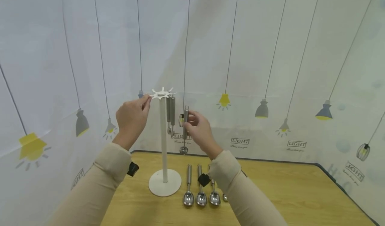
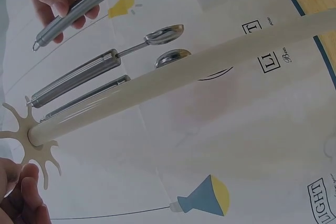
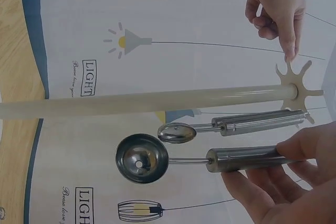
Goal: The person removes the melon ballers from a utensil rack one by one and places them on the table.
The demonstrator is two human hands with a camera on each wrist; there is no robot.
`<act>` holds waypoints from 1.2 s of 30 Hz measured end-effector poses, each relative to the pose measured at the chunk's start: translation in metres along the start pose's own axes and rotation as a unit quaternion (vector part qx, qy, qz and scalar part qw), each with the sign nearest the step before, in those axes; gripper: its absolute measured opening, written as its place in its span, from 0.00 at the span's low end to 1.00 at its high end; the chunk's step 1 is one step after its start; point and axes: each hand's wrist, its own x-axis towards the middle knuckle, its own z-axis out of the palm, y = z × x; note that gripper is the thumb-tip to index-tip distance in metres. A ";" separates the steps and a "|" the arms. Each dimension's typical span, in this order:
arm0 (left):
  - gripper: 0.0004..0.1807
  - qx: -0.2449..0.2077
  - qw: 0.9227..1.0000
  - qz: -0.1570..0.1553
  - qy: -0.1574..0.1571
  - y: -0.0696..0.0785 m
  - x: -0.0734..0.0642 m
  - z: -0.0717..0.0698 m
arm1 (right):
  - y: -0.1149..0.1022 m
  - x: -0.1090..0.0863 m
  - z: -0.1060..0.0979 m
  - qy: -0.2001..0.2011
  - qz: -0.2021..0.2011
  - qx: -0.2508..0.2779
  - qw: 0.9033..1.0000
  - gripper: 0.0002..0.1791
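Beige cloth of the left sleeve (image 1: 102,176) rises at the left of my head feed, in front of a pale backdrop (image 1: 120,52) with printed lamps (image 1: 32,147). At its end I have the left hand (image 1: 132,115) pinching the tip of one arm on the star-shaped top (image 1: 161,94) of the white stand (image 1: 163,135). The stand is upright, its round base (image 1: 165,187) flat on the wooden table (image 1: 282,189).

Just right of the pole, two metal utensils (image 1: 172,110) hang from the top's arms, handles up; my left wrist feed shows oval bowls at their lower ends.

Next comes the round scoop (image 1: 186,119), in the air beside them and apart from the stand. I have the right hand (image 1: 200,129) gripping its handle between thumb and fingers, loop end up, cup down. On my right wrist feed, that cup shows a small hole.

Below, three large spoons (image 1: 201,198) lie side by side on the table, right of the base, bowls toward me. Another small metal piece (image 1: 225,197) peeks out beside the right sleeve (image 1: 243,189), which hides most of it from me.
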 end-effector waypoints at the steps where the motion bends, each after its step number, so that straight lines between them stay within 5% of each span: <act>1: 0.15 0.000 1.000 0.002 0.001 0.000 0.000 0.000 | 0.000 0.000 -0.002 0.002 0.003 0.001 1.000 0.28; 36: 0.16 -0.008 1.000 0.012 0.012 0.002 -0.001 -0.003 | 0.031 -0.012 -0.055 0.019 0.031 -0.029 0.999 0.29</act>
